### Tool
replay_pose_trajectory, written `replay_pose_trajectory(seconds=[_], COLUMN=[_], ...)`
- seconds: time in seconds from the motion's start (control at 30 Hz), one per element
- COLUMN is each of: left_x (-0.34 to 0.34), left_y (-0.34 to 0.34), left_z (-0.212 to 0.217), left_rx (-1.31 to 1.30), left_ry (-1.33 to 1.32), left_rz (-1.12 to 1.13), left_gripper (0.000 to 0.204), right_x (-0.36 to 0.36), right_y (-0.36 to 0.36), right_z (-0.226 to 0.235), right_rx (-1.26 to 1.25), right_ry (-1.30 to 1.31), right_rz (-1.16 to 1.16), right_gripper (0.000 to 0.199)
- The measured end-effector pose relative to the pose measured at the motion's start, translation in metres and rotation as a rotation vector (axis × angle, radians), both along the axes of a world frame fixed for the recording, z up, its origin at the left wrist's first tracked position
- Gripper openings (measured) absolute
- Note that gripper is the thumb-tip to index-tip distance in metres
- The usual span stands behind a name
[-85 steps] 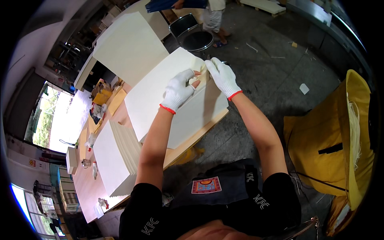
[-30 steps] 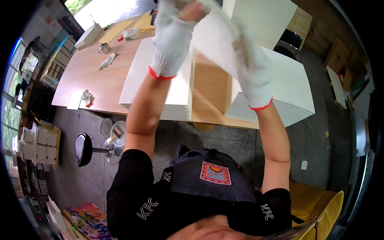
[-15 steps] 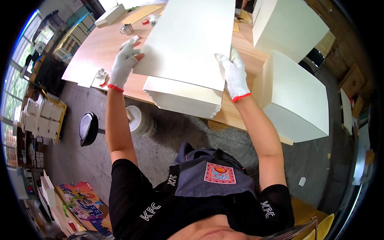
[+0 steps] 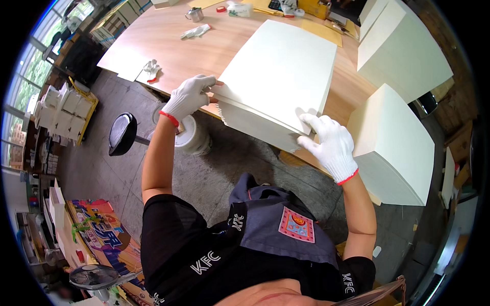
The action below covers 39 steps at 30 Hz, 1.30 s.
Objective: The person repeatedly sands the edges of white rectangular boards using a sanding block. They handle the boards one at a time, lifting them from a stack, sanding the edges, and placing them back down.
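A white rectangular panel [image 4: 280,71] lies on top of a white box [image 4: 258,125] with toothed corner joints, at the table's front edge. My left hand [image 4: 191,97], in a white knit glove with a red cuff, is closed at the panel's left front corner, bare fingertips on its edge. On the right front corner, my gloved right hand [image 4: 332,143] has its fingers apart, one reaching over the panel's top and the thumb against the front. The box's inside is hidden beneath the panel.
White stacked pieces [image 4: 393,148] stand right of the box, with another tall white stack [image 4: 403,56] behind. On the wooden table [image 4: 168,41] are a loose glove [image 4: 195,31], a crumpled glove [image 4: 151,70] and a metal cup [image 4: 194,14]. A white bucket [image 4: 193,137] and black stool [image 4: 122,133] stand on the floor.
The panel, tilted and raised before, now lies down on the box. My left hand has come to its front corner, and my right hand has moved toward me along its right side, fingers spreading.
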<state>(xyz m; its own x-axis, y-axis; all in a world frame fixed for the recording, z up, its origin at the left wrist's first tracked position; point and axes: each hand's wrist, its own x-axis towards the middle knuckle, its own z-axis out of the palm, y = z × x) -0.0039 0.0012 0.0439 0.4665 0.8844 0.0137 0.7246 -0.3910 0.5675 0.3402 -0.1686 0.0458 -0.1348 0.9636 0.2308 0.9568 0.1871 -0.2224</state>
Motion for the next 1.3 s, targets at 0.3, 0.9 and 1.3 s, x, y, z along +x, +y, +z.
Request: replay_pose_trajectory(seconds=[0.3, 0.9, 1.3], left_x=[-0.001, -0.015, -0.012], left_y=[-0.008, 0.011, 0.013], left_z=[-0.006, -0.020, -0.017], left_rx=[0.175, 0.085, -0.084], left_ry=[-0.041, -0.185, -0.213], left_rz=[-0.030, -0.127, -0.064], left_gripper=[0.012, 0.014, 0.007], right_x=[0.004, -0.001, 0.002], right_y=[-0.007, -0.010, -0.011], right_z=[-0.022, -0.032, -0.037], right_rx=[0.064, 0.179, 0.209], right_ry=[0.184, 0.279, 0.253], right_rz=[0.006, 0.037, 0.072], right_gripper=[0.028, 0.025, 0.027])
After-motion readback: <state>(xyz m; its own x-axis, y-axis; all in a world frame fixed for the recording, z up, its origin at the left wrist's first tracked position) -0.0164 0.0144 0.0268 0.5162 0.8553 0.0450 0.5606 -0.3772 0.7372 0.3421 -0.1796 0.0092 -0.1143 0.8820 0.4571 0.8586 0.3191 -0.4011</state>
